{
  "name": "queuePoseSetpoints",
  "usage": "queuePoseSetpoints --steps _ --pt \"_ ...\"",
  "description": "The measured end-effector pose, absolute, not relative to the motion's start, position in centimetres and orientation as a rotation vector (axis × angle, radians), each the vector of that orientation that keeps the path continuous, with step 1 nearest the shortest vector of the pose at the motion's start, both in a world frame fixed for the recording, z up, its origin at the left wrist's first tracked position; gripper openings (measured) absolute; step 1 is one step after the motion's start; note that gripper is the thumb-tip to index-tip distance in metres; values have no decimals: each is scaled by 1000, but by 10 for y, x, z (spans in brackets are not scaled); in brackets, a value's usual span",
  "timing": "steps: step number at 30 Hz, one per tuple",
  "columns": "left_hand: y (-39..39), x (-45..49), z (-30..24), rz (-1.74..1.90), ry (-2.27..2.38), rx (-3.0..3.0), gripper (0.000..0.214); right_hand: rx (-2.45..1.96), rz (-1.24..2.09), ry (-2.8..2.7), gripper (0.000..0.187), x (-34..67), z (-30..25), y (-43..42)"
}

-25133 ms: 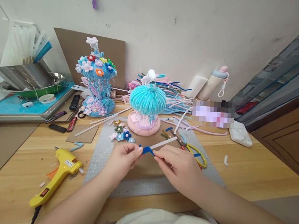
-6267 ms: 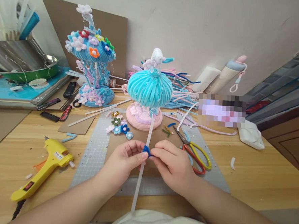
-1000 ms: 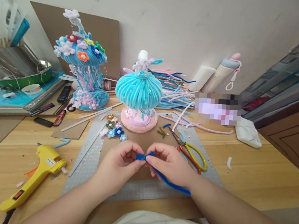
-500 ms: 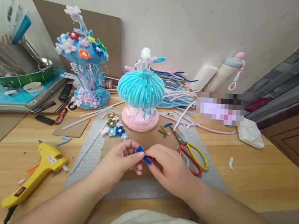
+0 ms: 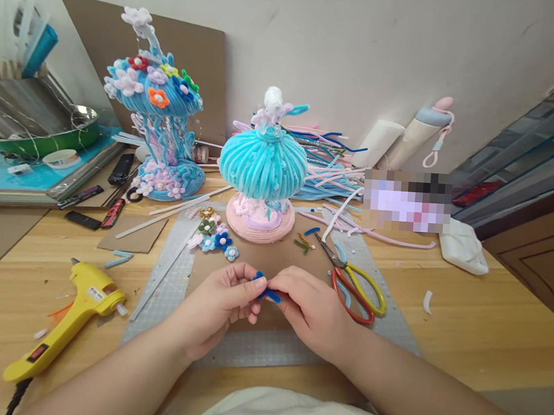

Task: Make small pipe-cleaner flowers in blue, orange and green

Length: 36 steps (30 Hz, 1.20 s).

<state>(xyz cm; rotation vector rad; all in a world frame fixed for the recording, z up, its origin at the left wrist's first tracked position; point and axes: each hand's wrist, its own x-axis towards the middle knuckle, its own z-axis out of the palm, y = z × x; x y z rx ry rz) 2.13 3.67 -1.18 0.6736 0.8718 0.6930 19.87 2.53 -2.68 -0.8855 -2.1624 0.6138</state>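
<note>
My left hand [image 5: 219, 304] and my right hand [image 5: 311, 310] meet over the brown card on the grey cutting mat [image 5: 169, 288]. Both pinch a small blue pipe cleaner piece [image 5: 265, 289] bent into loops, fingers closed on it. Just beyond them lie several small finished pipe cleaner flowers [image 5: 216, 238]. Behind those stands a turquoise pipe cleaner mushroom [image 5: 262, 166] on a pink base.
A yellow glue gun [image 5: 70, 320] lies at the left on the wooden table [image 5: 476, 326]. Scissors with red and yellow handles [image 5: 354, 284] lie right of my hands. A flower-covered blue mushroom model [image 5: 158, 112] stands at the back left, and loose pipe cleaners [image 5: 328, 173] are piled behind.
The long blue tail of the pipe cleaner seen a second ago no longer shows below my right hand. My hands stay close together, still working the small blue looped piece.
</note>
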Motion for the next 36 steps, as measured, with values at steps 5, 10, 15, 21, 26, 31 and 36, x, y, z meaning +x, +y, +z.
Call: queuePoseSetpoints --steps 5,10,15,21,26,31,36 --pt "37 23 -10 718 865 689 19 -949 610 -2106 14 196 -26 22" --pt "37 22 -11 735 846 682 18 -983 616 -1995 11 194 -27 22" --pt "38 22 -14 739 788 706 19 -875 590 -1990 15 196 -32 25" --pt "40 23 -13 881 837 812 32 -934 622 -1828 16 198 -34 24" --pt "38 24 -11 926 867 813 21 -927 680 -1775 17 198 -34 24" --pt "37 25 -11 966 869 835 19 -909 735 -1781 15 197 -35 23" --pt "38 24 -10 955 892 960 17 -919 770 -1780 10 196 -35 22"
